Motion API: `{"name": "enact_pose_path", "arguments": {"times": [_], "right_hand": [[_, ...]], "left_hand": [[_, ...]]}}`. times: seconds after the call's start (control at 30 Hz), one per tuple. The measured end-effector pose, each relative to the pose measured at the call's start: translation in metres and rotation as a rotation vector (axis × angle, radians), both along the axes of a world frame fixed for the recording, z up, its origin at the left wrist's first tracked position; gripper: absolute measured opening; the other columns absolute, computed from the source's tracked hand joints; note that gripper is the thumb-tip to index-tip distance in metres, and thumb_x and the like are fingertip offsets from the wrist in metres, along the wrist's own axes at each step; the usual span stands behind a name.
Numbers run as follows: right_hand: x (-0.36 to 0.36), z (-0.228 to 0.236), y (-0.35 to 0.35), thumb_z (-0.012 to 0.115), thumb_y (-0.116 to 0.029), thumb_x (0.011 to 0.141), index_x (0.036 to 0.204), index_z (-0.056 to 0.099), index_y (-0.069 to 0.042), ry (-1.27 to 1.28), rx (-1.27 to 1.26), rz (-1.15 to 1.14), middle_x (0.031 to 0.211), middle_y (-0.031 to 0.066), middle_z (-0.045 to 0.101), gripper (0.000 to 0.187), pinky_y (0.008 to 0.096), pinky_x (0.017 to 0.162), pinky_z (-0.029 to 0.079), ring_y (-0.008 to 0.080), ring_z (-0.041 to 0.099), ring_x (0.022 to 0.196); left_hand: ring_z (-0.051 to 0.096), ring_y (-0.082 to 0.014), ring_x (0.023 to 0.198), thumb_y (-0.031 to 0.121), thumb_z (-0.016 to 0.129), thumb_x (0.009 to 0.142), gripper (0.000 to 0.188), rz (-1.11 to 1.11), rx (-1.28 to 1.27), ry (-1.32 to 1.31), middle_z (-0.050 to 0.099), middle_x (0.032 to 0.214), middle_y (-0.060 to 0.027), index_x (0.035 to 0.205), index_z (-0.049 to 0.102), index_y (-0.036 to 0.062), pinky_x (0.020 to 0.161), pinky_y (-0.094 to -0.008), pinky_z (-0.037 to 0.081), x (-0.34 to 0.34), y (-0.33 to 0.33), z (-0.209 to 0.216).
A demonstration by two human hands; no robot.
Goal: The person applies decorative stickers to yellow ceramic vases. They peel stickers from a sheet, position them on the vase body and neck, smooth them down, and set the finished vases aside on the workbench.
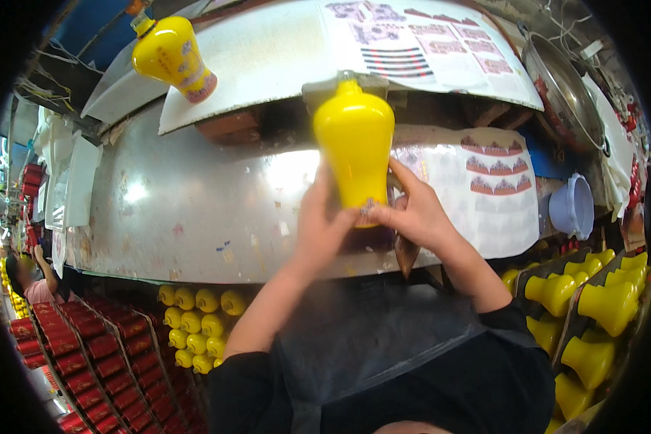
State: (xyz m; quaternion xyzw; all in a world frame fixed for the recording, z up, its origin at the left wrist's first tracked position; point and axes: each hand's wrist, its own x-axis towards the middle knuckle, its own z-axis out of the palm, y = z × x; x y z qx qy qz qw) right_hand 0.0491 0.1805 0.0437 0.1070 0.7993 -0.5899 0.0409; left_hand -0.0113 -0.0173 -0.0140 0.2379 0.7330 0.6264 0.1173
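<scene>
A glossy yellow vase-shaped bottle (353, 137) stands over the metal table in front of me, its narrow neck pointing away. My left hand (324, 220) grips the lower left side of it, slightly blurred. On the lower right side, my right hand (416, 210) closes round the base. Both thumbs press near the bottom edge, where a small purplish decal (369, 205) shows between them. Beneath the right wrist lies a brown pointed object (406, 254), its kind unclear. The fingers behind the bottle are hidden.
A decorated yellow bottle (172, 58) stands on the white board (267, 43) at the back left. Decal sheets (495, 192) lie to the right. A lavender bucket (571, 206), racked yellow bottles (586, 311), red racked items (94, 354) and another person (40, 286) surround the table.
</scene>
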Motion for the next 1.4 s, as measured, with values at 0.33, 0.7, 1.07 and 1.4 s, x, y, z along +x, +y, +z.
{"name": "enact_pose_path", "arguments": {"times": [0.33,0.7,1.07,1.4], "right_hand": [[0.012,-0.024,0.013,0.062,-0.024,0.103,0.163,0.033,-0.005,0.094,-0.058,0.077,0.104,0.0046,0.062,0.069,0.0214,0.067,0.045,0.0056,0.053,0.076],[0.011,-0.02,0.007,0.075,-0.026,0.097,0.161,0.031,0.001,0.031,-0.049,0.058,0.144,0.0124,0.055,0.083,0.0227,0.08,0.054,0.0064,0.063,0.092],[0.011,-0.026,0.006,0.077,-0.027,0.096,0.161,0.031,0.003,0.048,-0.105,0.041,0.143,0.014,0.056,0.085,0.0217,0.079,0.055,0.0065,0.065,0.092],[0.012,-0.016,0.008,0.072,-0.021,0.097,0.162,0.033,-0.002,-0.013,-0.164,0.03,0.135,0.011,0.059,0.078,0.0201,0.07,0.05,0.0029,0.056,0.076]], "left_hand": [[0.047,-0.0225,0.137,0.022,0.054,0.107,0.066,-0.033,0.026,0.016,0.051,0.147,-0.0173,0.165,0.027,0.0083,0.118,-0.0367,0.035,0.006,-0.012,-0.008],[0.048,-0.0235,0.134,0.023,0.068,0.1,0.075,0.034,0.145,-0.148,0.049,0.144,-0.0181,0.161,0.027,0.0088,0.115,-0.0388,0.039,0.013,0.001,0.003],[0.049,-0.0241,0.134,0.021,0.068,0.099,0.074,0.034,0.201,-0.203,0.05,0.143,-0.0186,0.161,0.03,0.0102,0.116,-0.0395,0.039,0.014,0.002,0.005],[0.047,-0.0247,0.138,0.013,0.067,0.096,0.071,0.026,0.304,-0.343,0.047,0.148,-0.0154,0.158,0.032,0.0052,0.113,-0.0396,0.043,0.015,0.001,0.01]]}}
